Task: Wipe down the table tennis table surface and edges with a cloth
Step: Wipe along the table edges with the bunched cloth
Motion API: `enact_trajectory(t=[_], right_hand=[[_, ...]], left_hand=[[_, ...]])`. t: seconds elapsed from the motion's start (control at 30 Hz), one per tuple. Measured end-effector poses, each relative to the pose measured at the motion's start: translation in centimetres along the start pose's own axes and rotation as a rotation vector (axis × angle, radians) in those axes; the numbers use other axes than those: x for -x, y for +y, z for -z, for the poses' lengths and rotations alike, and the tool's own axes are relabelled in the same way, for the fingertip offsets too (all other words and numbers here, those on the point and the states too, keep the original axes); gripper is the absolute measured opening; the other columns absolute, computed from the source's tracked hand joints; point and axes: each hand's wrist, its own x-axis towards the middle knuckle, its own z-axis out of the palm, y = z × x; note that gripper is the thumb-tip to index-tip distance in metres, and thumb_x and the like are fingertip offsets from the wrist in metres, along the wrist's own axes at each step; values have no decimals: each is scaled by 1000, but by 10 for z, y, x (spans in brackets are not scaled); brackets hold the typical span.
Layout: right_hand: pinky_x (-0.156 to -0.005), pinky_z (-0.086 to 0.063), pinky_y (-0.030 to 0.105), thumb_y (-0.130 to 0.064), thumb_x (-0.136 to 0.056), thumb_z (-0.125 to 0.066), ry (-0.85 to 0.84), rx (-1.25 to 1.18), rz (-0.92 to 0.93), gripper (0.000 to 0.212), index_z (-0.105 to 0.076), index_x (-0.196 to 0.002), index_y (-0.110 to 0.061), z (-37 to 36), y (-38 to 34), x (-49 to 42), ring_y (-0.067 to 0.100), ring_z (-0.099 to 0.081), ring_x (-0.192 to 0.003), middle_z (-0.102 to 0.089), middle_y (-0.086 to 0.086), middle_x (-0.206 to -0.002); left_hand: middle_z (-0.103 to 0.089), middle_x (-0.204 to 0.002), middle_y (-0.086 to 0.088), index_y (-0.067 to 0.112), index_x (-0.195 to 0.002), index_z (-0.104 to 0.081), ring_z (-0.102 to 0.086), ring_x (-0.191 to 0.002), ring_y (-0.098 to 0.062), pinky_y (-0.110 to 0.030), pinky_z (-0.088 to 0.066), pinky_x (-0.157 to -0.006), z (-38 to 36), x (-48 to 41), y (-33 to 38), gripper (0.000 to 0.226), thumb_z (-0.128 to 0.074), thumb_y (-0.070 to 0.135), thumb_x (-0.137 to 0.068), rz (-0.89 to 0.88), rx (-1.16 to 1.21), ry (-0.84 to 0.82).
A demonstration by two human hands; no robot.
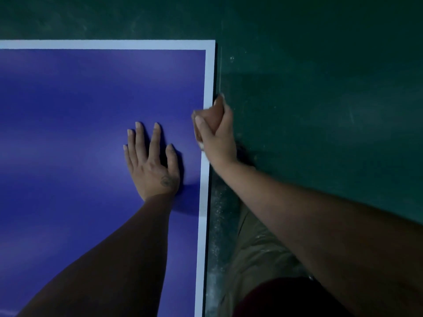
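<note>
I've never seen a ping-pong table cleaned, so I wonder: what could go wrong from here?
The left hand lies flat on the blue table top, so it may leave prints there. The right hand grips a bunched cloth at the side edge; the cloth could slip off and drop to the floor. The dim light may hide missed spots.

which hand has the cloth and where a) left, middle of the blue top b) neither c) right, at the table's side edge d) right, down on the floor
c: the right hand grips the cloth at the side edge of the table, while the left hand lies flat on its blue top.
</note>
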Motion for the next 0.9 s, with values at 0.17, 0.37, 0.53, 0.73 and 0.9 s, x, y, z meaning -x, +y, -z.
enact_trajectory(t=[0.17, 0.37, 0.53, 0.73, 0.9], right_hand=[[-76, -58, 12, -30, -101, -75, -80, -55, -225, 85, -24, -168, -17, -1, 14, 25, 26, -58, -132, -47, 10, -159], [-51, -51, 20, -31, -99, -78, -11, -148, -265, 63, -45, -149, -13, -10, -41, -65, 24, -69, -99, -66, 15, -132], [-102, -61, 49, -27, -96, -81, 31, -31, -88, 90, -27, -168, -29, -8, -47, -71, 26, -60, -135, -52, 0, -155], [-80, -64, 32, -42, -90, -85, -99, 87, -209, 93, -30, -164, -33, 8, -15, -31, 25, -65, -124, -55, 1, -149], [-63, -50, 8, -36, -83, -93, -86, 47, -270, 75, -45, -140, -33, 2, -51, -92, 1, -63, -98, -61, -19, -112]], left_hand=[[-30, -179, -8, 25, -165, -49, -21, -168, -29, -55, -19, -135, 1, 1, 0, 53, -52, 38, -113, 11, 12, -20], [-26, -180, -5, 28, -166, -45, -19, -168, -28, -55, -19, -135, -1, 1, -4, 54, -47, 40, -114, 13, -11, -45], [-24, -181, -6, 29, -168, -42, -19, -168, -31, -57, -19, -134, 0, 3, -5, 55, -44, 39, -114, 31, -29, -84], [-25, -180, -10, 25, -168, -42, -19, -168, -33, -58, -18, -134, 4, -7, 4, 56, -45, 35, -113, 85, -50, -159], [-35, -175, -12, 14, -166, -45, -29, -165, -33, -53, -18, -135, -13, -84, 27, 54, -51, 31, -115, 411, 47, 31]])
